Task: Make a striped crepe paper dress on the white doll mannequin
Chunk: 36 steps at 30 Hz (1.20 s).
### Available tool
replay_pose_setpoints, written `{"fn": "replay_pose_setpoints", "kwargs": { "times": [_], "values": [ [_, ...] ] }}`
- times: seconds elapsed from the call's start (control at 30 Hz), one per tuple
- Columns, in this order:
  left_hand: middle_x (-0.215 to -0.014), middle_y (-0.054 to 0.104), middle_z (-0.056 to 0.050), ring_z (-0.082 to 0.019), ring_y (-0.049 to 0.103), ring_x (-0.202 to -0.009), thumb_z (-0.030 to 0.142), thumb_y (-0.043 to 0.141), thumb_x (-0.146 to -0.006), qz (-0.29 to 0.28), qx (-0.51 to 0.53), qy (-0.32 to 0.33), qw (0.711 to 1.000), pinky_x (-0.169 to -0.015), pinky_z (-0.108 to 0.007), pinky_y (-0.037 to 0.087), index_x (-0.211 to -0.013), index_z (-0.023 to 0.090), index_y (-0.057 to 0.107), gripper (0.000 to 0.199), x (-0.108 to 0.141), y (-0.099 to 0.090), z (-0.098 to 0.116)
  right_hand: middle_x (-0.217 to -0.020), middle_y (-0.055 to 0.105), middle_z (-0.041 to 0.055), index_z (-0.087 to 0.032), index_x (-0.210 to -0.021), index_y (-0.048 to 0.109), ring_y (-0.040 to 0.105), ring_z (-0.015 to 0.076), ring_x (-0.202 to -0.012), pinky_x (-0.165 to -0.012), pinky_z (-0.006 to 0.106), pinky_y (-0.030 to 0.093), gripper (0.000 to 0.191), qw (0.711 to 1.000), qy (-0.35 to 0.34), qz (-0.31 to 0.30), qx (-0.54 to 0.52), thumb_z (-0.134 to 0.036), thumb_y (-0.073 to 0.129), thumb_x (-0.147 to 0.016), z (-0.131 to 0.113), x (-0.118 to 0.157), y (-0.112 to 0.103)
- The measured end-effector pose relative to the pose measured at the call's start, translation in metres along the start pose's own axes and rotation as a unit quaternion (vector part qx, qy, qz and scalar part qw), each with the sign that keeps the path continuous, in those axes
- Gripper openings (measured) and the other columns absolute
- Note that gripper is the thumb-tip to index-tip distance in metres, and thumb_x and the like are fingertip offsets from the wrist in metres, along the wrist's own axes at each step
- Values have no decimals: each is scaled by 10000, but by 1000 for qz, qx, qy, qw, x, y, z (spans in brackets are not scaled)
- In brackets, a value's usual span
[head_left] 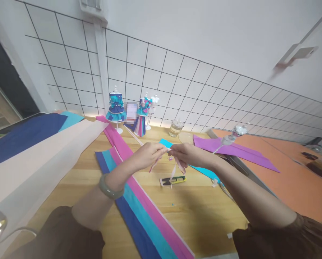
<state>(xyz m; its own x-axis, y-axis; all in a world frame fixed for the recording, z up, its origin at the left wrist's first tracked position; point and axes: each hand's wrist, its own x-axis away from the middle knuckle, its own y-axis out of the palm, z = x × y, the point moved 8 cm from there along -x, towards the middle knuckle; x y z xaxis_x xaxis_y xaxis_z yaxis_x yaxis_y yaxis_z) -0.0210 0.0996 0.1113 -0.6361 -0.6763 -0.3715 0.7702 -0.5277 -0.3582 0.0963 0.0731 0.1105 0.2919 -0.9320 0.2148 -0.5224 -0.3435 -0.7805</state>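
Observation:
My left hand (149, 154), with a bracelet on its wrist, is closed, thumb and fingertips pinched together. Facing it, my right hand (184, 154) pinches too, and the fingertips of both almost meet above the table. Between them runs a thin pale pink strip (173, 172), fabric or paper, whose loose ends hang below the hands. Just beneath lies a pair of thread snips (174, 180) with yellow-green and black handles. A long strip striped in navy, turquoise and pink (142, 194) lies under my left forearm.
Miniature dress forms (115, 108) in blue dresses and a glass of liquid (175, 127) stand at the back. A white small form (232, 136) tilts at the right beside purple material (239, 153). Pale and navy sheets (42, 144) lie left. A wire grid (171, 77) covers the wall.

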Motion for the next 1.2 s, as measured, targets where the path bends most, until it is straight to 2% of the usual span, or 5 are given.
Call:
{"fn": "replay_pose_setpoints", "kwargs": {
  "times": [0.2, 0.47, 0.7, 0.97, 1.2],
  "values": [
    [-768, 639, -43, -153, 577, -753, 341, 544, -813, 74, 159, -26, 984, -695, -230, 432, -695, 181, 656, 229, -4, -13, -9, -516, 592, -34, -180, -864, 609, 524, 112, -461, -512, 239, 393, 341, 995, 13, 4, -95, -501, 495, -844, 23, 12, 10],
    [-471, 368, 57, -44, 373, -379, 211, 473, -809, 75, 571, -116, 809, -456, -192, 365, -560, 162, 413, 260, -4, -11, -11, -553, 564, -47, -144, -883, 662, 523, 79, -478, -556, 233, 438, 324, 919, 13, -45, -392, -452, 622, -790, 66, 26, 82],
    [-391, 237, 76, -28, 174, -315, 230, 456, -808, 144, 410, -137, 890, -357, -203, 156, -468, 175, 308, 375, -3, -29, -28, -985, 708, 113, -150, -881, 710, 685, 156, -612, -565, 264, 500, 294, 838, 21, -68, -541, -392, 727, -715, 91, 60, 114],
    [-449, 325, 64, -34, 263, -359, 292, 463, -857, 58, 486, -133, 862, -404, -197, 229, -539, 163, 360, 358, 5, 40, 0, -1311, 542, 84, -284, -1232, 528, 453, 248, -1247, -1031, 425, 339, 605, 842, -1, 256, -476, -435, 743, -688, 76, 72, 68],
    [-586, 506, 25, -35, 338, -397, 327, 453, -869, 58, 509, -144, 847, -440, -200, 284, -690, 143, 502, 261, 15, 64, 5, -622, 520, -44, -196, -1069, 565, 473, 89, -511, -554, 251, 392, 414, 827, -104, 76, -547, -458, 664, -765, 9, 42, 109]
  ]
}}
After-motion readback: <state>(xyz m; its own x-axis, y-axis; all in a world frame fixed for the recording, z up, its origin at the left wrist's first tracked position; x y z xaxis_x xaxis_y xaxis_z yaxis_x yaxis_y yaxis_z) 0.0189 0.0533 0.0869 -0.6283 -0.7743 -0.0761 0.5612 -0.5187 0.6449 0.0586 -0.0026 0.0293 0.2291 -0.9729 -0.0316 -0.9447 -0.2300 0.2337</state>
